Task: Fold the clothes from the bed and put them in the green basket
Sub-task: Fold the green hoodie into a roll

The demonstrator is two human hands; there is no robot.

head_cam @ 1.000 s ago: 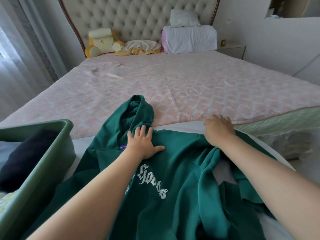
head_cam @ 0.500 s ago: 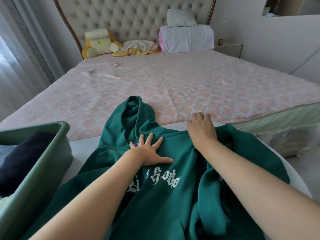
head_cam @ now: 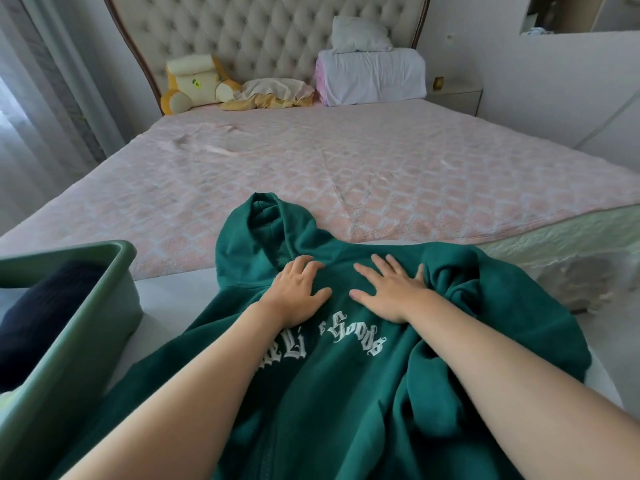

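The green hoodie [head_cam: 346, 393] lies front up under both hands, spread over a white surface [head_cam: 173, 289] at the foot of the bed [head_cam: 311, 168]. The left hand [head_cam: 298, 294] and the right hand [head_cam: 391, 292] rest flat on its chest, side by side and a little apart. Their fingers are straight and spread, pressing on the cloth and grasping nothing.

Just below the palms, toward the person, runs an arc of white lettering [head_cam: 356, 337]. Beyond the left hand's fingertips the hood [head_cam: 266, 216] stands up in a loose fold, and its tip reaches onto the pink quilted bedspread. Just beside the right hand, on its outer side, a bunched sleeve [head_cam: 457, 282] touches the little finger. The rest of the hoodie runs down under both forearms and out of view.

Well out from the left hand stands the green basket [head_cam: 86, 306], on the same white surface, near the hoodie's edge. A dark garment [head_cam: 45, 317] lies inside it.

Far beyond both hands, along the tufted headboard [head_cam: 263, 32], sit a yellow and cream plush toy [head_cam: 194, 81], a crumpled cloth [head_cam: 273, 93] and a roll of white bedding [head_cam: 370, 76] with a pillow [head_cam: 358, 34] on top. A curtain [head_cam: 41, 116] hangs far out on the left hand's side.
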